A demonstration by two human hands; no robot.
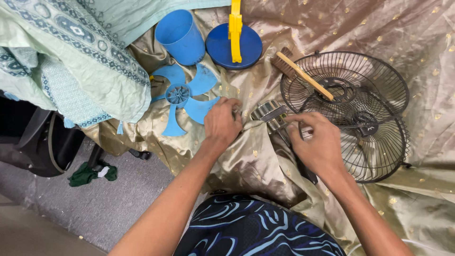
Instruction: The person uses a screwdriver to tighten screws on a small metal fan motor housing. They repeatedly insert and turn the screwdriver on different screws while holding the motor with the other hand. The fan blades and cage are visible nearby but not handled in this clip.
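Note:
On a shiny beige cloth (246, 161) in front of me lies a silvery metal fan motor (269, 114). My right hand (316, 142) rests on its right side, fingers curled over it. My left hand (222, 122) is closed at the motor's left end, fingertips against a small part I cannot make out. Left of that hand lies a blue fan blade (182, 97). Two black wire fan guards (350, 109) overlap to the right of my right hand.
A blue plastic cup-shaped housing (181, 37) and a round blue base with a yellow stem (234, 42) stand at the back. A wooden-handled brush (301, 73) lies on the guard. Patterned green fabric (71, 57) is piled at left; grey floor (118, 199) lies below.

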